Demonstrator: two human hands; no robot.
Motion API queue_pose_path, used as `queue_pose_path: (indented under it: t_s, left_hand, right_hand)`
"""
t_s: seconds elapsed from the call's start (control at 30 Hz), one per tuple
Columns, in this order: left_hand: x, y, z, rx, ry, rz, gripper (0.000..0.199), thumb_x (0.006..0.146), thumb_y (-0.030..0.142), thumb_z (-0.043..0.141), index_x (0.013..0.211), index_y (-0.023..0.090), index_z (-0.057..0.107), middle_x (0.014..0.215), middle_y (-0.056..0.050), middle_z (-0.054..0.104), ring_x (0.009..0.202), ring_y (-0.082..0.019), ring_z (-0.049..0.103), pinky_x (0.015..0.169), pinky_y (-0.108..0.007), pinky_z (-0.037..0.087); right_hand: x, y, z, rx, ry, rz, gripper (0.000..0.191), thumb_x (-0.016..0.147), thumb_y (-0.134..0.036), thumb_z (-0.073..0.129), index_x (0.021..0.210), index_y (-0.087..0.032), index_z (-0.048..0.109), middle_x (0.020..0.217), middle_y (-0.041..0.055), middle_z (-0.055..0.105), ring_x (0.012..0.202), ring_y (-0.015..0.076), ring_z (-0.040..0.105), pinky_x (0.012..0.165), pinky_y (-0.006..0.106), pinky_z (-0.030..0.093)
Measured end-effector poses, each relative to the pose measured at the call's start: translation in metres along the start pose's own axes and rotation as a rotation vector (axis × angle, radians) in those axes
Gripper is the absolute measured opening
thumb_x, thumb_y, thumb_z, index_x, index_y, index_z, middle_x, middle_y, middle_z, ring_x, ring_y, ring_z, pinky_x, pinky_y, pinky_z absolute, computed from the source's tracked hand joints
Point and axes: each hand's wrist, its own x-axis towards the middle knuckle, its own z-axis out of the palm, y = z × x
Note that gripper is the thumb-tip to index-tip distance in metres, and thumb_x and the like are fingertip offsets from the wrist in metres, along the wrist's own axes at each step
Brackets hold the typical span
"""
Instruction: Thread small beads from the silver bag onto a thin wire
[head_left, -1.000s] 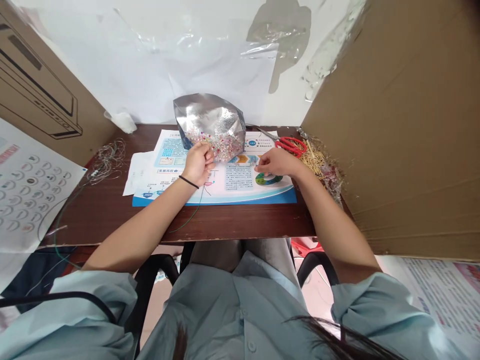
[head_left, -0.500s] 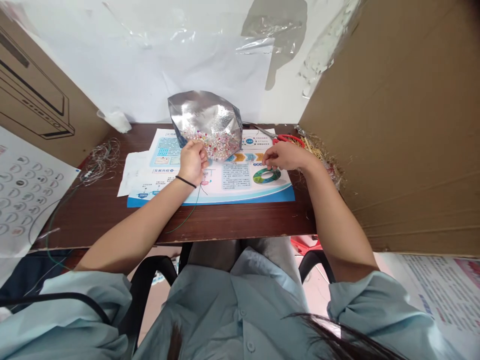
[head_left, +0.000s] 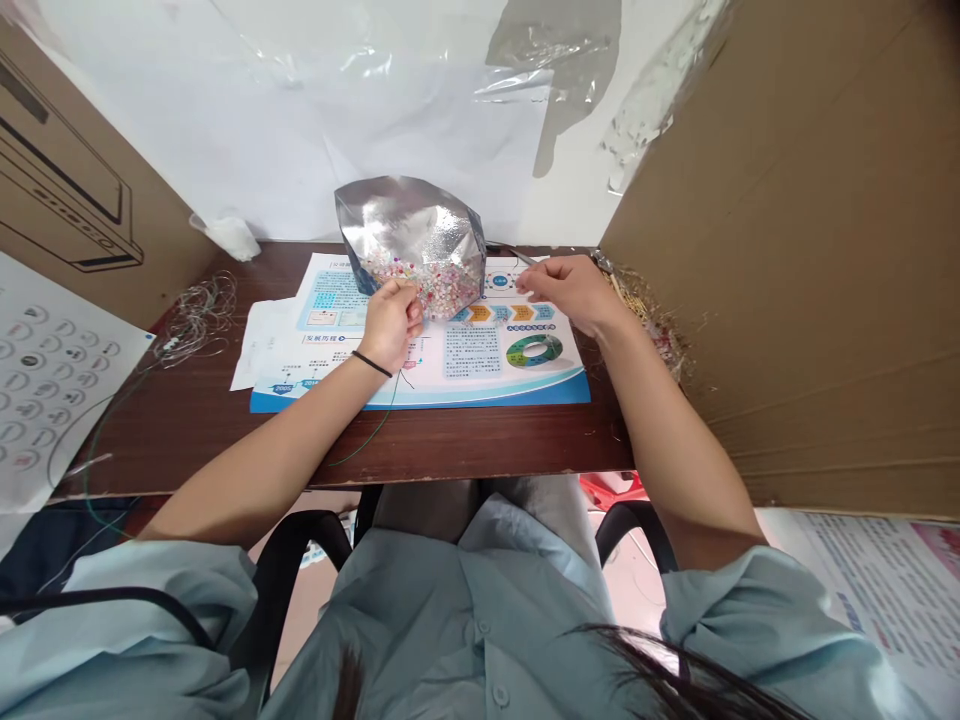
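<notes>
Our left hand (head_left: 391,325) curls just before the silver bag (head_left: 412,215), our right hand (head_left: 574,292) curls right of it, and we cannot tell whether either pinches anything.

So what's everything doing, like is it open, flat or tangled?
Left hand, fingers curled
Right hand, fingertips drawn together
Foil bag, standing up
Beads, heaped low in the bag
Printed poster, flat, partly covered
Clear thread, tangled
Green thread below left hand, trailing
Scissors, mostly hidden, open or shut unclear
</notes>
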Motion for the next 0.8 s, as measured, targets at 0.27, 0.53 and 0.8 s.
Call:
queue_pose_path:
  t_s: [0.27, 0.53, 0.8]
  left_hand:
    - [-0.011, -0.005, 0.003, 0.048, -0.274, 0.083, 0.018, 0.088, 0.02, 0.061, 0.073, 0.017, 0.053, 0.071, 0.0, 0.057, 0.066, -0.008, 0.057, 0.064, -0.021, 0.048]
    - [-0.012, -0.008, 0.001, 0.286, -0.254, 0.281, 0.015, 0.086, 0.023, 0.066, 0.073, 0.017, 0.064, 0.075, -0.001, 0.06, 0.068, -0.008, 0.052, 0.067, -0.021, 0.043]
    - [-0.014, -0.01, 0.001, 0.632, -0.242, 0.498, 0.008, 0.08, 0.016, 0.067, 0.072, 0.017, 0.069, 0.073, -0.001, 0.066, 0.063, -0.009, 0.05, 0.063, -0.022, 0.038]
  right_hand:
    - [-0.006, -0.01, 0.035, 0.359, -0.119, 0.138, 0.034, 0.081, -0.025, 0.06, 0.064, -0.023, 0.031, 0.061, -0.004, 0.043, 0.054, 0.0069, 0.044, 0.055, 0.026, 0.045]
    - [-0.011, -0.012, 0.045, 0.203, -0.206, 0.129, 0.019, 0.086, -0.04, 0.06, 0.08, -0.024, 0.049, 0.06, -0.0045, 0.042, 0.05, 0.0078, 0.028, 0.046, 0.026, 0.025]
    - [-0.018, -0.012, 0.056, 0.249, -0.198, 0.049, 0.04, 0.079, -0.059, 0.066, 0.086, -0.019, 0.067, 0.082, 0.002, 0.067, 0.054, 0.0063, 0.04, 0.049, 0.026, 0.03]
